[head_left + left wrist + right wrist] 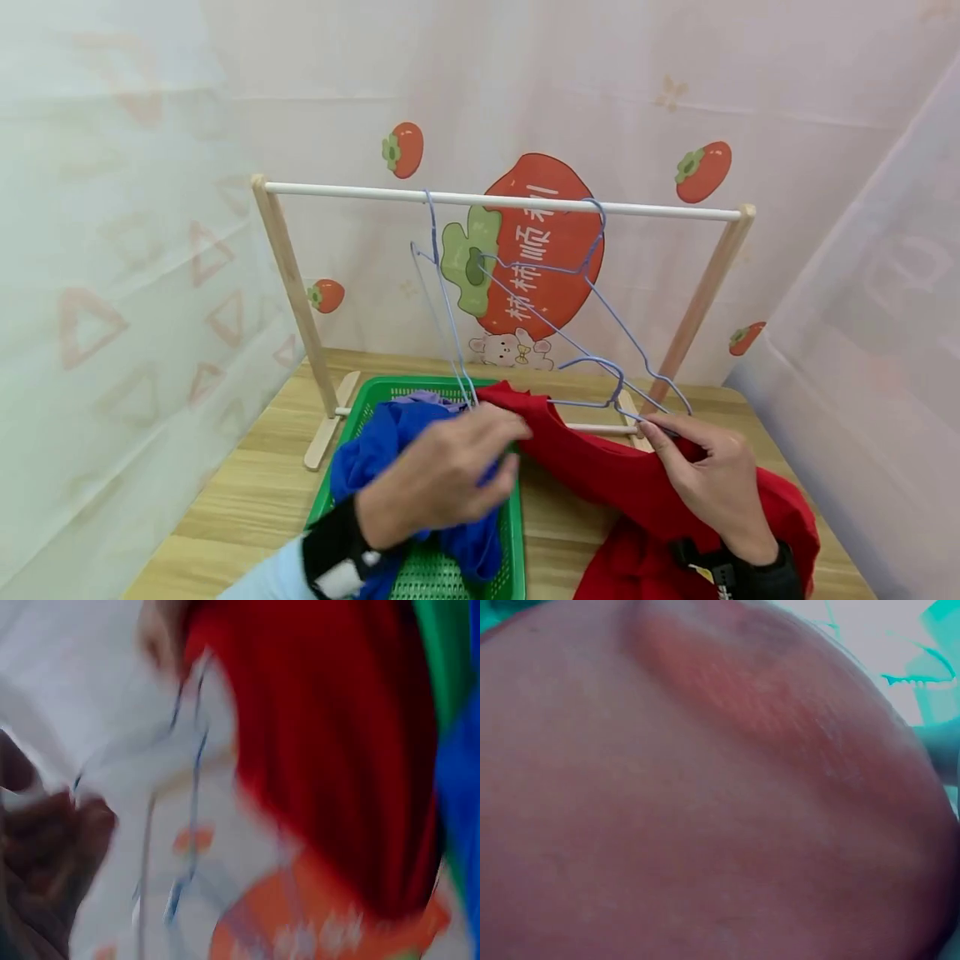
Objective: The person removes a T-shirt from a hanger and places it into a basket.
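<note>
My right hand (705, 475) pinches the shoulder of a blue wire hanger (621, 387) together with a red garment (600, 467). The hanger's hook stands up out of the garment's neckline, and its lower part is hidden in the cloth. Red fabric spreads from the basket's far right corner to beneath my right wrist. My left hand (450, 471), blurred, is over the blue cloth (401, 437), its fingers loosely bent with nothing visible in them. In the left wrist view its fingers (56, 847) appear apart from the red garment (322, 750). Skin fills most of the right wrist view.
A green basket (514, 546) holds the blue cloth and a purple cloth (435, 398). Behind it stands a wooden rack with a white rail (345, 192). Two more blue wire hangers, left (442, 287) and right (622, 321), hang from it, reaching down near my hands.
</note>
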Demonstrator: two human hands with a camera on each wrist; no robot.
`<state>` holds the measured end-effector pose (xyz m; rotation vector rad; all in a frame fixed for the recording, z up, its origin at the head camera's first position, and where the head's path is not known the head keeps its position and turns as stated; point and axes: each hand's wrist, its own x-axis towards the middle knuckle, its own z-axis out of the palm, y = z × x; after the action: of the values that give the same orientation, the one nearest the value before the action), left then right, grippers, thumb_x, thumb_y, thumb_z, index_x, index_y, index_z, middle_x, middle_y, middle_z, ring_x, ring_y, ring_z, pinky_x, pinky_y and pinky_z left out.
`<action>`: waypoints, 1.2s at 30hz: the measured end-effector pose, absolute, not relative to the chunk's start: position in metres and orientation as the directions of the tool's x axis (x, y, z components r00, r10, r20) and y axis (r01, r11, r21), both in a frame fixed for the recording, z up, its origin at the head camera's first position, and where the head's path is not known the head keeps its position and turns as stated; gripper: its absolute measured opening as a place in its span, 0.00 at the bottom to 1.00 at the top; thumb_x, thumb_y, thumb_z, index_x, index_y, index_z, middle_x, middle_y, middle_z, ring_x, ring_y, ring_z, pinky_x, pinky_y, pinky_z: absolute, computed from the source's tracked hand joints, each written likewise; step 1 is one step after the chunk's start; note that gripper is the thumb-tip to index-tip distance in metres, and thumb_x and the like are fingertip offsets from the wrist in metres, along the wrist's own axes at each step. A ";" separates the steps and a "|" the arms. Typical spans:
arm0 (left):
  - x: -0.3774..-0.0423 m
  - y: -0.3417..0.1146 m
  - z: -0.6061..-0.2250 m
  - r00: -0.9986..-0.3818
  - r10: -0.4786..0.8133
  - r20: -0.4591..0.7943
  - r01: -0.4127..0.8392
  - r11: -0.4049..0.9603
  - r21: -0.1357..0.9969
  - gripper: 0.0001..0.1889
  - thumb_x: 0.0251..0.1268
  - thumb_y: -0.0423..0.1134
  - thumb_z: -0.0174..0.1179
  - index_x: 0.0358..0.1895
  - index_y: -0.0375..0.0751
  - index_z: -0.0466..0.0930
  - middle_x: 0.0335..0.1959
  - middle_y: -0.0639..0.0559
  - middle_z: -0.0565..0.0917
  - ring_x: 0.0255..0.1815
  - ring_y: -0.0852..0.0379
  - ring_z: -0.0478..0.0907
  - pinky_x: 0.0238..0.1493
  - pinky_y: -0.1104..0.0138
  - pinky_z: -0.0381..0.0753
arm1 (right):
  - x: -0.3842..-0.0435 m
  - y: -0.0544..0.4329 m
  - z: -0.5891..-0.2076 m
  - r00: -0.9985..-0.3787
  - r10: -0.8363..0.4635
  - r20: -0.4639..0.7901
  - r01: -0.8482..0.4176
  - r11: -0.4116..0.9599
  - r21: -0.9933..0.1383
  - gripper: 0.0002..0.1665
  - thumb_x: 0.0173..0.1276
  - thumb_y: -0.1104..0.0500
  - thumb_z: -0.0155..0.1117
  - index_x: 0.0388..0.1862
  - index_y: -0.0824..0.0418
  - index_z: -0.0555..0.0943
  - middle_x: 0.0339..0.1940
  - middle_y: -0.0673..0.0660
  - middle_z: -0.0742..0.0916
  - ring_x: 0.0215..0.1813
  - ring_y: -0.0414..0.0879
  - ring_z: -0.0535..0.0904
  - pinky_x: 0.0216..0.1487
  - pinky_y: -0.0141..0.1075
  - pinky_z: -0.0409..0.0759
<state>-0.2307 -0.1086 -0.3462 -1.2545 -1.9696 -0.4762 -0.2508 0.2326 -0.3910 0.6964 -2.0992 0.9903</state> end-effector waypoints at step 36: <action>-0.308 -0.045 -0.427 -0.515 0.788 0.338 0.780 0.594 -0.197 0.13 0.83 0.51 0.52 0.38 0.50 0.72 0.17 0.61 0.76 0.15 0.64 0.69 0.20 0.75 0.51 | -0.247 0.241 -0.397 -0.889 -0.314 0.332 -0.451 0.483 -0.750 0.14 0.85 0.58 0.55 0.39 0.57 0.85 0.19 0.43 0.67 0.22 0.33 0.60 0.23 0.34 0.64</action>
<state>-0.3078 -0.0450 -0.4269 -1.2591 -2.4342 0.0277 -0.2469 0.2407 -0.3968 0.6695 -2.5738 1.3697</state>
